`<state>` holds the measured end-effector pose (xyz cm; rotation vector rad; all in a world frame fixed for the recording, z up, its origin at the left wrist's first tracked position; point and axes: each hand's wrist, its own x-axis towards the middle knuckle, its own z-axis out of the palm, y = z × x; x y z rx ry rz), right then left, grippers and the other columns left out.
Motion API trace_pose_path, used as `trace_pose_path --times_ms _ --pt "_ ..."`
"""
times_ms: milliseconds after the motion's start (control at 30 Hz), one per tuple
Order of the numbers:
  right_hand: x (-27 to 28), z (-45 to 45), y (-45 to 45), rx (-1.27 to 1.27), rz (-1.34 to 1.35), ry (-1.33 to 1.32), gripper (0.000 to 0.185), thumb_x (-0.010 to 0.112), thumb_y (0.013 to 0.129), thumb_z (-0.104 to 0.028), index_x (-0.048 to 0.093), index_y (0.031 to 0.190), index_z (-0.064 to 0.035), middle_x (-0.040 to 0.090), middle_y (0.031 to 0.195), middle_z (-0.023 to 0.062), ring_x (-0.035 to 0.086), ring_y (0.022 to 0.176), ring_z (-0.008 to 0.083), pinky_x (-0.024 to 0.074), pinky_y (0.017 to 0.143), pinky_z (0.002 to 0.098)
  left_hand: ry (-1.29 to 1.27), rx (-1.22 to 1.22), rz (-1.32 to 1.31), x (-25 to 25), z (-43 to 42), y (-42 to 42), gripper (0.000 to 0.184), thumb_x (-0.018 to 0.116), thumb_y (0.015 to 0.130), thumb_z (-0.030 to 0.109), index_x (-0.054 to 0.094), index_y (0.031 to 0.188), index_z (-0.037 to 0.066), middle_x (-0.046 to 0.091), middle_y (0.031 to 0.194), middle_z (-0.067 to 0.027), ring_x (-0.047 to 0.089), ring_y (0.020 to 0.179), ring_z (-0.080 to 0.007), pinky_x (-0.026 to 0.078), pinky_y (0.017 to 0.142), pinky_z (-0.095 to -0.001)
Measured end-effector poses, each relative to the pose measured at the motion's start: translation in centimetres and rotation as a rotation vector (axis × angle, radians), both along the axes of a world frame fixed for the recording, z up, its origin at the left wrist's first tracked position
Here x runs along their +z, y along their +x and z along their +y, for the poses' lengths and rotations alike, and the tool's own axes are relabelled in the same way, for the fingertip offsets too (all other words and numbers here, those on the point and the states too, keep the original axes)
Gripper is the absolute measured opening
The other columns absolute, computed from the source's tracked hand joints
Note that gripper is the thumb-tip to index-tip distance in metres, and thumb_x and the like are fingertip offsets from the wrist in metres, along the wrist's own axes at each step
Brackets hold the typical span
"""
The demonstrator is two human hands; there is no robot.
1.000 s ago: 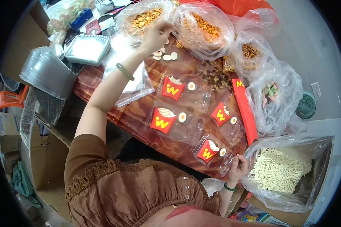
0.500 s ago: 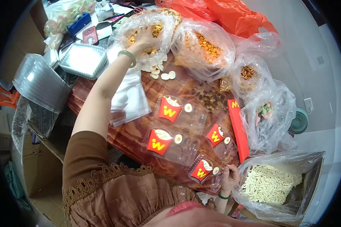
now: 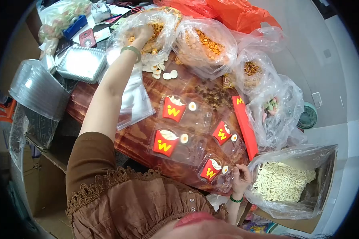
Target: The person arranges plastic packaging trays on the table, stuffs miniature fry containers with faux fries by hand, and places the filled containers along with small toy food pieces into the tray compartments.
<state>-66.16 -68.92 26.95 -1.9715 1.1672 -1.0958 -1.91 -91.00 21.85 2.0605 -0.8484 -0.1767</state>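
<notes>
My left hand (image 3: 143, 35), below a pale bangle, reaches into a clear bag (image 3: 121, 36) of small orange-brown pieces. Its fingers are hidden among them. My right hand (image 3: 242, 177), with a green bead bracelet, is closed at the edge of a clear plastic tray (image 3: 224, 185), thumb and fingers pinching its rim. In that tray lie a red fries-box piece (image 3: 210, 171) with a yellow mark and a small egg piece (image 3: 225, 169). Several similar trays nearby hold red fries pieces (image 3: 165, 142) and eggs (image 3: 184, 138).
Along the far edge stand bags of orange pieces (image 3: 211, 44), brown pieces (image 3: 251, 68) and pastel pieces (image 3: 270, 107). White discs (image 3: 170, 75) lie near the left bag. A red strip (image 3: 245, 127) and a box of cream strands (image 3: 285, 181) are at right; stacked clear trays (image 3: 38, 89) at left.
The whole view has shifted slightly up and left. My left hand has sunk deeper among the pieces in the bag. My right hand stays at the tray's edge.
</notes>
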Motion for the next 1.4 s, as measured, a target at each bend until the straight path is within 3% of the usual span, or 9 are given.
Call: trace_pose_path --times_ms 67,200,467,633,867,1133,1233,1300,1400 --pt "0.2 0.4 -0.4 -0.014 -0.006 0.027 0.009 0.064 0.083 -0.001 0.063 0.091 0.0012 0.059 0.083 0.0028 0.053 0.071 0.0077 0.0418 0.064 0.0200 -0.499 0.064 0.773 1.1 -0.7 -0.7 0.038 0.051 0.085 0.027 0.056 0.113 0.002 0.062 0.108 -0.0137 0.061 0.094 -0.0215 0.049 0.081 -0.0388" --pt "1.0 1.4 0.3 0.004 -0.006 0.060 0.009 0.066 0.082 -0.002 0.063 0.089 0.0012 0.060 0.082 0.0033 0.053 0.072 0.0085 0.0424 0.065 0.0207 -1.058 0.205 1.525 4.6 0.4 -2.9 0.040 0.036 0.092 0.028 0.050 0.122 0.005 0.054 0.122 -0.0131 0.058 0.104 -0.0300 0.046 0.090 -0.0475" --pt "2.3 2.6 1.5 0.048 0.011 0.056 0.008 0.066 0.080 -0.001 0.064 0.087 0.0006 0.061 0.080 0.0033 0.052 0.068 0.0079 0.0410 0.060 0.0208 -1.087 0.417 1.780 6.7 2.7 -5.5 0.034 0.037 0.093 0.023 0.055 0.117 0.008 0.056 0.122 -0.0091 0.056 0.106 -0.0220 0.043 0.094 -0.0360" --pt "1.1 3.2 1.2 0.037 -0.004 0.069 0.008 0.066 0.078 0.002 0.064 0.086 -0.0004 0.061 0.079 0.0017 0.050 0.065 0.0053 0.0381 0.056 0.0195 -1.550 0.224 1.902 6.1 3.3 -6.5 0.035 0.035 0.094 0.025 0.049 0.120 0.006 0.057 0.112 -0.0126 0.060 0.090 -0.0297 0.054 0.073 -0.0402" --pt "3.1 0.8 5.9 0.280 0.060 0.096 0.007 0.066 0.081 -0.004 0.064 0.087 0.0005 0.062 0.077 0.0026 0.056 0.069 0.0073 0.0444 0.061 0.0211 -1.492 0.068 2.149 6.3 4.5 -7.4 0.040 0.034 0.093 0.033 0.052 0.114 0.005 0.059 0.101 -0.0130 0.061 0.080 -0.0265 0.056 0.062 -0.0341" --pt "7.1 -5.2 23.0 0.437 -0.355 0.146 0.015 0.066 0.084 -0.011 0.065 0.092 0.0014 0.063 0.075 0.0006 0.056 0.064 0.0045 0.0457 0.056 0.0182 -1.171 -0.721 2.324 7.1 12.1 -15.8 0.049 0.040 0.091 0.035 0.042 0.120 -0.004 0.045 0.114 -0.0248 0.050 0.099 -0.0359 0.057 0.071 -0.0414" --pt "6.5 -5.8 27.2 0.497 -0.380 0.197 0.019 0.071 0.080 -0.013 0.064 0.089 0.0025 0.063 0.073 0.0012 0.056 0.063 0.0049 0.0474 0.057 0.0195 -1.111 -0.791 2.256 5.7 16.5 -20.2 0.049 0.033 0.093 0.031 0.040 0.121 -0.007 0.049 0.117 -0.0264 0.052 0.104 -0.0365 0.051 0.087 -0.0429" --pt "4.7 -5.5 28.5 0.543 -0.358 0.106 0.019 0.073 0.076 -0.011 0.065 0.086 0.0025 0.063 0.071 0.0025 0.057 0.064 0.0058 0.0487 0.060 0.0218 -1.041 -0.429 1.854 5.9 18.2 -23.2 0.051 0.030 0.094 0.032 0.039 0.124 -0.007 0.050 0.119 -0.0263 0.051 0.109 -0.0359 0.043 0.097 -0.0466" --pt "3.0 -4.3 27.5 0.562 -0.116 -0.010 0.015 0.070 0.078 -0.007 0.065 0.088 0.0027 0.064 0.081 0.0023 0.059 0.073 0.0063 0.0489 0.067 0.0215 -1.066 -0.349 2.149 3.7 20.9 -23.5 0.046 0.033 0.092 0.027 0.045 0.118 -0.009 0.052 0.114 -0.0253 0.053 0.103 -0.0351 0.044 0.094 -0.0451"
